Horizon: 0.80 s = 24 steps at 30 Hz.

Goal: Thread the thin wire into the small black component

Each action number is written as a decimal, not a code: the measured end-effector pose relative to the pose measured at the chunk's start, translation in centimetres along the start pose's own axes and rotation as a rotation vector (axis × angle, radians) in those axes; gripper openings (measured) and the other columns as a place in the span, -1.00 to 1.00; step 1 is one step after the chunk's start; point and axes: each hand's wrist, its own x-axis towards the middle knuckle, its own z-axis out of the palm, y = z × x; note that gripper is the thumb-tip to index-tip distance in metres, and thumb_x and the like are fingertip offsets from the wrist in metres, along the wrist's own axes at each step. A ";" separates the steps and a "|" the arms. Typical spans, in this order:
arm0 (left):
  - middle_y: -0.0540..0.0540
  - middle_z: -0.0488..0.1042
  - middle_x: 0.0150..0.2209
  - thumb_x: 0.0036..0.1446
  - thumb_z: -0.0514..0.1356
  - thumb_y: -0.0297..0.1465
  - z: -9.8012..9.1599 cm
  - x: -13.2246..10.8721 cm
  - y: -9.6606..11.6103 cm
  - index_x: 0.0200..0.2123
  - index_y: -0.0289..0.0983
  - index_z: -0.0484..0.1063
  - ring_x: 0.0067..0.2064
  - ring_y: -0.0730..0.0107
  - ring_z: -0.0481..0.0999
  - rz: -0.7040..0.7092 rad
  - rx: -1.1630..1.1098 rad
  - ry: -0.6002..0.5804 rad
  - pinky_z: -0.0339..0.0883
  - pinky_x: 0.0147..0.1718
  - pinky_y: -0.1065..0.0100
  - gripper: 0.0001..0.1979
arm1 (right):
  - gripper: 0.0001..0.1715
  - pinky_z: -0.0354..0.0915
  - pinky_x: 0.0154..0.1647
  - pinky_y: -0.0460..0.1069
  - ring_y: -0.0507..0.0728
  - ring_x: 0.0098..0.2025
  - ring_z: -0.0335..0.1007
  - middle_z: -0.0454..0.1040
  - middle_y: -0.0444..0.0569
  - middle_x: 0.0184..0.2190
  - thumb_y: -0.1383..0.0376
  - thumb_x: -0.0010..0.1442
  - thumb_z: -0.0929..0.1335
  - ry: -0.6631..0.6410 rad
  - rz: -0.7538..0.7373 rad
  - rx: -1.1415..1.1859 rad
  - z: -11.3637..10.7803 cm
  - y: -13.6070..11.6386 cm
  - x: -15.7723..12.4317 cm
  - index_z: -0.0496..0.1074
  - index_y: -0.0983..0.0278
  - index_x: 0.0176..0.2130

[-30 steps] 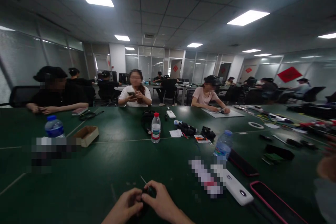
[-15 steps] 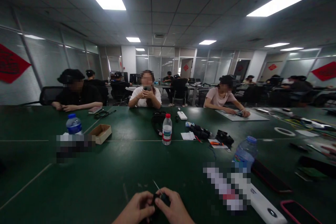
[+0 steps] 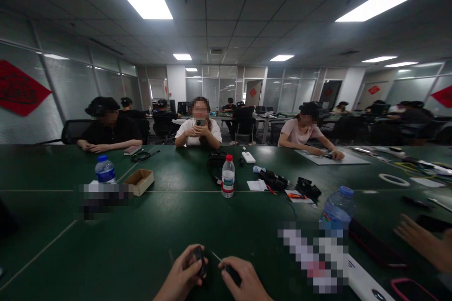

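My left hand (image 3: 181, 273), low in the middle of the view, is closed around a small black object (image 3: 200, 260), its exact kind too small to make out. A short way to the right, my right hand (image 3: 247, 278) grips a screwdriver (image 3: 233, 274) by its dark handle. The thin metal shaft points up and to the left, toward the black object but apart from it. Both hands are just above the near side of the dark green table (image 3: 134, 258).
A red-capped bottle (image 3: 228, 179) stands ahead, with an open cardboard box (image 3: 140, 182) to its left. On the right are a large blue-capped bottle (image 3: 337, 207), a white device (image 3: 365, 275) and another person's hand (image 3: 420, 237). Several people sit across the table.
My hands have parted: the screwdriver has moved away from the black object, which is now tilted up in my left hand. Another person's hand has appeared at the right edge.
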 end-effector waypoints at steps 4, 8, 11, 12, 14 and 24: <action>-0.16 0.52 -0.29 -0.20 0.45 -0.07 -0.1 0.1 -0.2 -0.15 -0.27 0.42 -0.40 0.38 0.50 -0.013 -0.017 0.033 0.21 -0.53 0.48 -0.41 | -0.74 0.28 -0.13 -0.03 0.13 -0.18 0.47 0.55 -0.02 -0.22 0.21 0.26 0.26 -0.076 -0.122 -0.134 1.0 1.0 -0.1 0.48 0.21 -0.14; -0.13 0.52 -0.27 -0.18 0.44 -0.07 0.2 0.2 -0.2 -0.21 -0.24 0.38 -0.40 0.42 0.46 0.010 -0.020 0.058 0.25 -0.49 0.47 -0.46 | -0.75 0.27 -0.24 -0.06 0.11 -0.24 0.48 0.54 -0.03 -0.23 0.27 0.25 0.26 -0.079 -0.142 -0.280 1.6 1.7 -0.2 0.49 0.17 -0.13; -0.05 0.48 -0.31 -0.15 0.42 -0.07 0.4 0.1 -0.3 -0.27 -0.22 0.35 -0.42 0.47 0.41 0.086 0.018 0.080 0.25 -0.49 0.47 -0.51 | -0.72 0.25 -0.31 -0.07 0.10 -0.29 0.48 0.54 -0.02 -0.27 0.27 0.27 0.23 -0.032 -0.174 -0.354 2.0 2.1 -0.1 0.48 0.17 -0.11; -0.03 0.46 -0.33 -0.14 0.41 -0.08 0.5 0.1 -0.3 -0.29 -0.22 0.35 -0.43 0.47 0.39 0.110 0.041 0.074 0.25 -0.50 0.47 -0.53 | -0.71 0.24 -0.32 -0.08 0.10 -0.30 0.47 0.54 -0.02 -0.28 0.26 0.28 0.23 -0.018 -0.186 -0.371 2.1 2.2 -0.1 0.49 0.17 -0.11; 0.00 0.41 -0.37 -0.11 0.40 -0.08 0.6 0.0 -0.3 -0.31 -0.23 0.35 -0.43 0.47 0.36 0.158 0.090 0.052 0.26 -0.50 0.45 -0.56 | -0.71 0.23 -0.34 -0.08 0.10 -0.33 0.46 0.53 -0.02 -0.31 0.24 0.28 0.23 0.001 -0.206 -0.390 2.2 2.3 0.0 0.49 0.17 -0.11; -0.05 0.38 -0.32 -0.11 0.39 -0.08 -0.3 0.2 -0.1 -0.20 -0.26 0.47 -0.40 0.43 0.34 0.205 0.272 0.003 0.31 -0.43 0.41 -0.52 | -0.75 0.16 -0.44 -0.10 0.07 -0.41 0.42 0.52 -0.06 -0.39 0.24 0.26 0.25 0.022 -0.210 -0.460 2.3 2.0 0.4 0.51 0.15 -0.21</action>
